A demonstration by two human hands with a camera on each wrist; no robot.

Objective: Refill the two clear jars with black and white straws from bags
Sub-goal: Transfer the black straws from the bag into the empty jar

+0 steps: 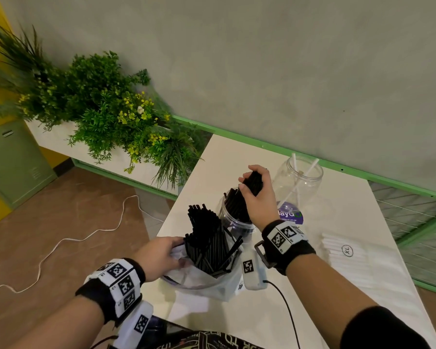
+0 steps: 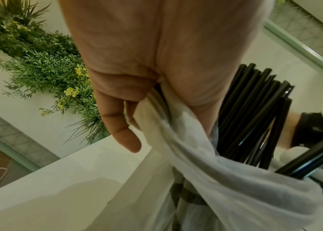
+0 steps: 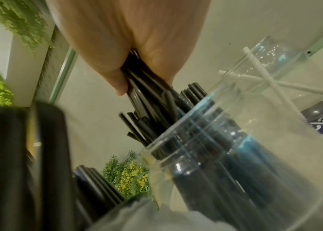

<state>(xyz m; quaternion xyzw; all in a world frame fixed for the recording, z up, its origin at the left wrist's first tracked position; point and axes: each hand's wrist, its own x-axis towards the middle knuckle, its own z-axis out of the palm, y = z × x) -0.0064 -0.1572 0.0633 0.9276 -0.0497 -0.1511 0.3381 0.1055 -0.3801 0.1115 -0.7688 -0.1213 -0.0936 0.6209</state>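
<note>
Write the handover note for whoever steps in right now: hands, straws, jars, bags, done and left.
Right hand grips a bunch of black straws, their lower ends already in the near jar.
Left hand holds open the rim of the plastic bag, which still has many black straws standing in it.
Far jar holds only two white straws.
The bag of white straws lies on the table to the right, untouched.
Done: near jar partly filled with black.
Left: release this bunch, move the rest of the black straws, then fill the far jar with white.
</note>
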